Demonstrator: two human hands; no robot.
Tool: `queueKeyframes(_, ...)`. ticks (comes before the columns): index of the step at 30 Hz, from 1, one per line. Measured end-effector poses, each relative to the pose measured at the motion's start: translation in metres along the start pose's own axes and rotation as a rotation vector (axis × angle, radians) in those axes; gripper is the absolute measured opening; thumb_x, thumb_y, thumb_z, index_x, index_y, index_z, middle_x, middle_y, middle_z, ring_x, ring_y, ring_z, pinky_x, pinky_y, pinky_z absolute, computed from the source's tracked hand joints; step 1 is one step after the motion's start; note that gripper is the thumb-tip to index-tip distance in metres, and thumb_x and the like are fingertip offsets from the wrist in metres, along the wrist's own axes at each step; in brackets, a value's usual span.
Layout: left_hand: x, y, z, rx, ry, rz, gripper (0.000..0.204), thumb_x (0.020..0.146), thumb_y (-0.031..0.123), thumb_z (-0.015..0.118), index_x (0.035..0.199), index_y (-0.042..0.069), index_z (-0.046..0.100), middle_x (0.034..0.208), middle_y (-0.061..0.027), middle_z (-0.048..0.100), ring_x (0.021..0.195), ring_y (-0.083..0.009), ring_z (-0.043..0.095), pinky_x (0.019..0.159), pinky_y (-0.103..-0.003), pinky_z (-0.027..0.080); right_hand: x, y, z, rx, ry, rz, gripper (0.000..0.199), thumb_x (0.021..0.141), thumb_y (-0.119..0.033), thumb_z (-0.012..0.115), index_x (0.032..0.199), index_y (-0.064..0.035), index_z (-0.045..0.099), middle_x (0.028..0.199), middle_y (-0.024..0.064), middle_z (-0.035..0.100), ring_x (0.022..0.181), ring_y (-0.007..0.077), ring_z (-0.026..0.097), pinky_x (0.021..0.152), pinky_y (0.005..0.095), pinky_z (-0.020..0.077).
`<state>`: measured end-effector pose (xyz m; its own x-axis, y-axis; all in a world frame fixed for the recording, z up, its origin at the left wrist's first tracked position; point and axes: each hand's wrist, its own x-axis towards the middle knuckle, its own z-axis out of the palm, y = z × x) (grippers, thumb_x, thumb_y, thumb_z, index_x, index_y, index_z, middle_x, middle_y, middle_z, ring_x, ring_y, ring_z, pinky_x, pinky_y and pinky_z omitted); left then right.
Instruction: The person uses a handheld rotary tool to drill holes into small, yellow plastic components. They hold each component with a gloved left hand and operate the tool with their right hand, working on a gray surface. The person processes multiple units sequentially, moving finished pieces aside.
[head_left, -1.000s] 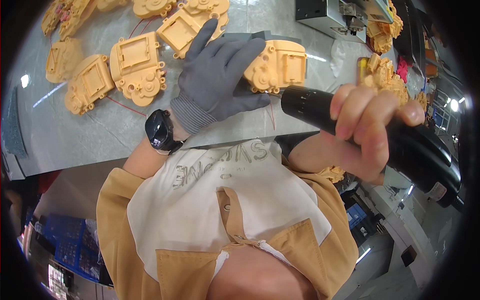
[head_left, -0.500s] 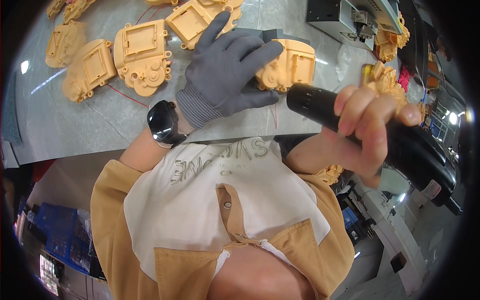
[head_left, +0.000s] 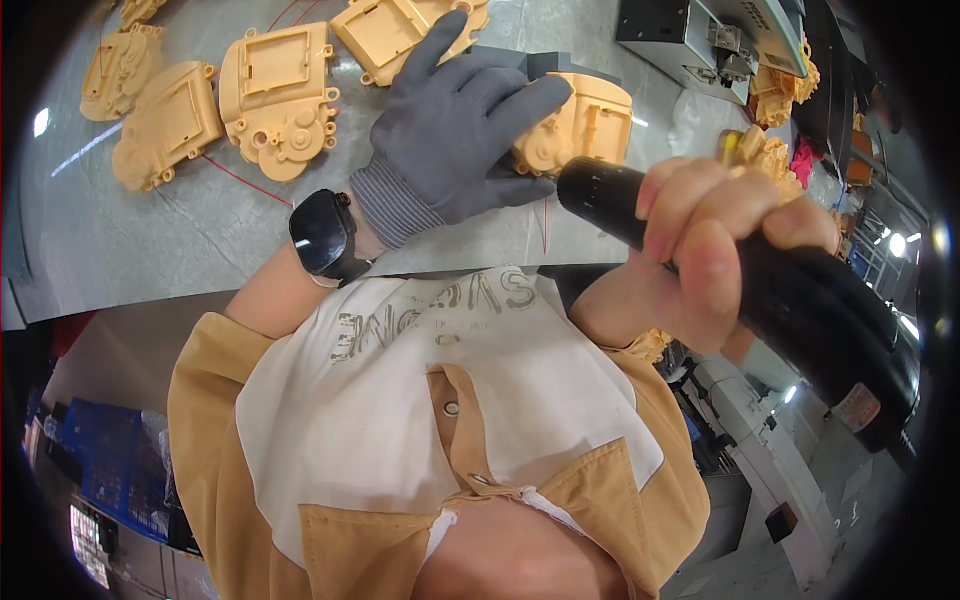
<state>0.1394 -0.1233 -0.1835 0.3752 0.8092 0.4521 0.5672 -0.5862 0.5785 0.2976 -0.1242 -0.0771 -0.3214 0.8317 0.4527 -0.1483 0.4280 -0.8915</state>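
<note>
My left hand [head_left: 440, 140], in a grey knit glove, holds the left side of a yellow plastic housing [head_left: 596, 118] between thumb and fingers. One finger points up and away, close to another yellow housing [head_left: 385, 38]. The held housing sits against a dark grey block [head_left: 565, 64] on the bench. My bare right hand [head_left: 715, 240] is wrapped round a black electric screwdriver [head_left: 800, 290]. The tool lies slanted, its front end close to the near edge of the held housing. The bit's tip cannot be made out.
Several more yellow housings [head_left: 280, 95] with thin red wires lie at the left of the grey metal bench [head_left: 250, 235]. A black and silver machine [head_left: 670, 50] stands at the back right. More yellow parts [head_left: 765, 160] are heaped beyond my right hand. Blue crates [head_left: 115, 460] stand lower left.
My right hand has brought the screwdriver slightly left and nearer the housing's near edge. My left hand keeps its hold on the housing. The whole view has shifted a little.
</note>
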Motion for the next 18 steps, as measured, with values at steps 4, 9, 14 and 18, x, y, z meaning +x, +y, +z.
queueKeyframes(4,-0.002,-0.002,0.004,-0.007,0.026,-0.003,0.075,0.056,0.038,0.077,0.123,0.016,0.050,0.089,-0.0022,0.057,0.090,-0.0187,0.056,0.107,-0.047,0.025,-0.003,0.001,0.005,-0.013,0.029,0.020,0.038,0.076,0.000,0.052,0.113,-0.0078,0.041,0.064,0.0060,0.047,0.048,0.0167,0.045,0.053,0.0362,0.0402)
queueKeyframes(9,-0.005,-0.003,0.010,0.010,0.012,-0.022,0.076,0.055,0.039,0.077,0.123,0.018,0.050,0.083,-0.0007,0.057,0.085,-0.0179,0.056,0.107,-0.045,0.025,0.005,0.001,-0.009,0.013,-0.305,0.033,0.055,0.079,0.001,0.052,0.129,-0.0152,0.036,0.066,0.0039,0.047,0.048,0.0142,0.046,0.052,0.0332,0.0390)
queueKeyframes(14,-0.007,-0.004,0.014,0.029,-0.001,-0.041,0.079,0.052,0.040,0.078,0.123,0.018,0.050,0.085,0.0011,0.058,0.088,-0.0159,0.056,0.107,-0.045,0.024,0.009,-0.002,-0.005,0.001,-0.376,0.050,0.048,0.079,0.001,0.055,0.122,-0.0136,0.038,0.065,0.0029,0.047,0.048,0.0140,0.048,0.050,0.0310,0.0384)
queueKeyframes(18,-0.016,-0.001,0.019,0.059,0.025,-0.100,0.082,0.049,0.037,0.080,0.123,0.019,0.050,0.090,0.0021,0.059,0.092,-0.0141,0.056,0.106,-0.046,0.023,0.007,0.007,0.002,0.016,-0.369,0.021,0.039,0.079,0.000,0.057,0.113,-0.0103,0.040,0.063,0.0030,0.045,0.048,0.0142,0.047,0.050,0.0310,0.0381)
